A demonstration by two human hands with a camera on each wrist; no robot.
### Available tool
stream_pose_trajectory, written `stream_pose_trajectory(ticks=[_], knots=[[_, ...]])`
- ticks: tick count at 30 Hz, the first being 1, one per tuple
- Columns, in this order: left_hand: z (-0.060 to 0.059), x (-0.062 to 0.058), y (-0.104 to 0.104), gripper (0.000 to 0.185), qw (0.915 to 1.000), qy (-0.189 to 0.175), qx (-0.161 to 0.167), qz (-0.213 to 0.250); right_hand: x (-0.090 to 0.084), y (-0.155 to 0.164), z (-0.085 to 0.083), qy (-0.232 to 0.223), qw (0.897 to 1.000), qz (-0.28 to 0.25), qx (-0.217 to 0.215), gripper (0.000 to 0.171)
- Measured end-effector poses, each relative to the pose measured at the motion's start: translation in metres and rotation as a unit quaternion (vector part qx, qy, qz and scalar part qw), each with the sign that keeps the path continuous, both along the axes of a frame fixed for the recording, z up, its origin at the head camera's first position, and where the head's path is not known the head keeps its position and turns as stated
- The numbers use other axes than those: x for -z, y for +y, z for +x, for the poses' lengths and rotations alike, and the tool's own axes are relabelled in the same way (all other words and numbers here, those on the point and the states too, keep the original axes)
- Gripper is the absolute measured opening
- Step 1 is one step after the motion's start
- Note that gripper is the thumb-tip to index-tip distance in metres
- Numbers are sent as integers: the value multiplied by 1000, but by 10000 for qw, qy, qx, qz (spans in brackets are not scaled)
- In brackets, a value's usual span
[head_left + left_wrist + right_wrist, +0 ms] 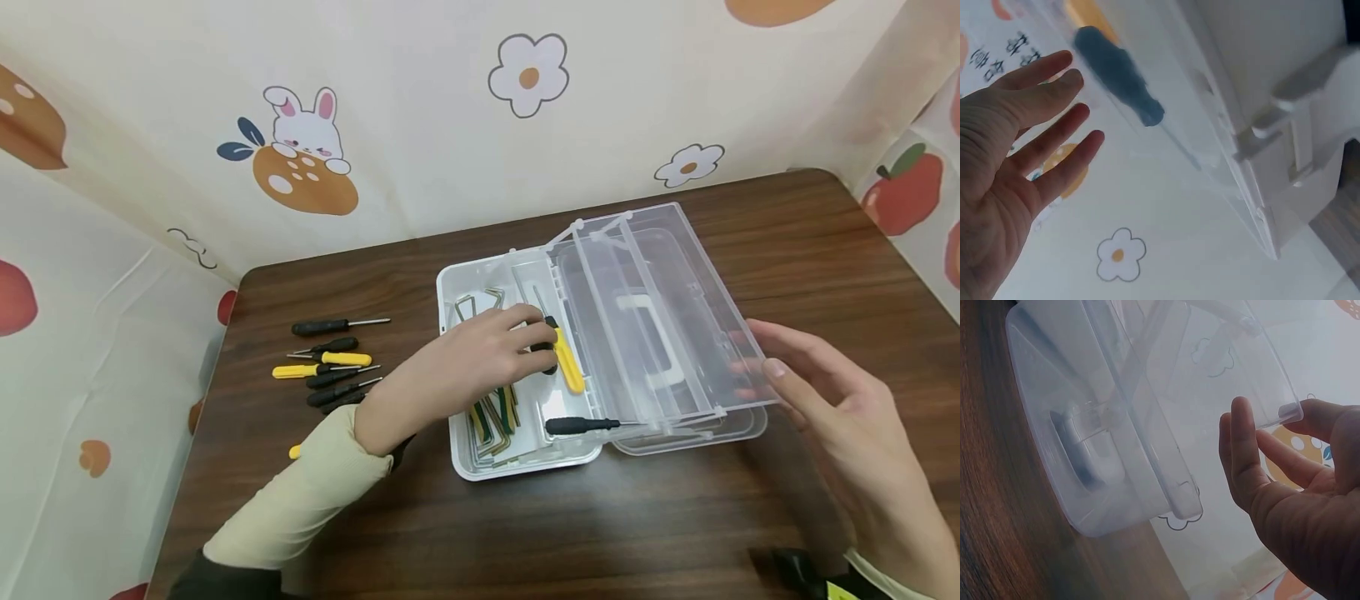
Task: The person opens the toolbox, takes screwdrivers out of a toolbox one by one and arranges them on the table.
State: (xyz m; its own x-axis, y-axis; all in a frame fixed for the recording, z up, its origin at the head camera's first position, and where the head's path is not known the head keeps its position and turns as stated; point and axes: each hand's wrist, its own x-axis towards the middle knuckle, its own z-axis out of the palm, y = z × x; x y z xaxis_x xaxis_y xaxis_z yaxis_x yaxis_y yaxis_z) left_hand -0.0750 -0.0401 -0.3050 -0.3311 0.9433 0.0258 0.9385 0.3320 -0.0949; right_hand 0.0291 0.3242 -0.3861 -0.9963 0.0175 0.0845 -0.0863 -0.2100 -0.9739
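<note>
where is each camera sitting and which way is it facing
Head: worn high, looking forward and down at the table and toolbox; left hand and right hand both show.
Left wrist: low, looking up along the open palm of the left hand at a black screwdriver.
Right wrist: low beside the clear lid, right hand at its edge.
Head and right wrist share the lid.
</note>
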Motion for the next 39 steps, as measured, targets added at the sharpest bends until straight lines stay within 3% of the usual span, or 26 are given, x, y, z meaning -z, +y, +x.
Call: stream_pose_trajectory(ticks=[7, 14, 22, 34, 39], knots=[[-10, -1, 12, 33, 9986, -219, 132, -455, -3, 3, -4, -8, 9998, 197, -42, 49], [-17, -3, 21, 22, 9975, -280, 404, -508, 0, 4, -2, 27, 9999, 43, -147, 49], [-22, 8, 19, 22, 9977, -194, 529, -371, 2, 4, 1, -49, 9998, -13, -201, 50], [-17, 12, 14, 28, 9958, -361, 841, 10, 2, 4, 3, -79, 9996, 97, -234, 50], [-13, 11, 12, 29, 9965, -331, 760, -99, 1, 4, 2, -66, 9997, 37, -238, 50]])
